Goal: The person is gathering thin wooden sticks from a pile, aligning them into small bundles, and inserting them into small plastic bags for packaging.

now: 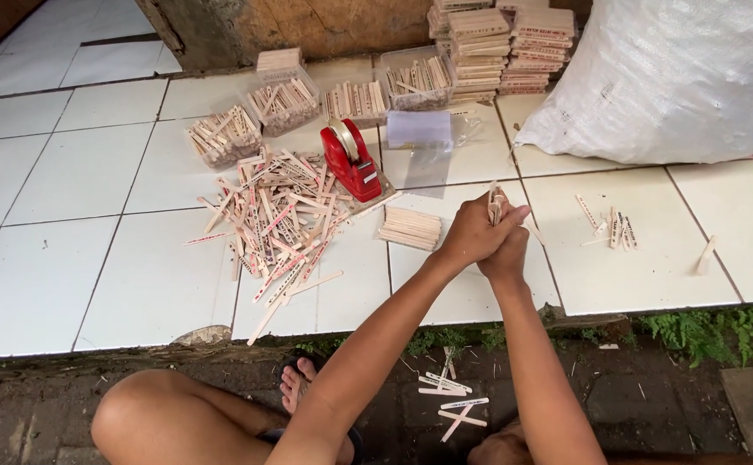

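on the white tiled floor (75, 172), a loose heap of flat pale wooden sticks (277, 220) is spread at the left, with clear plastic tubs of sticks (283, 103) set far behind it. a red tape dispenser (351, 159) is placed just right of the heap, and a small neat stack of sticks (409, 228) lies near it. a bundle of wooden sticks (497, 203) is held upright, the fingers of the left hand (473, 234) and right hand (507, 251) clamped together around it. a large white woven sack (678, 77) is seen far right.

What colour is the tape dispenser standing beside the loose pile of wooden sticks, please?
The tape dispenser is red, with a pale roll of tape on top; it shows clearly in the head view.
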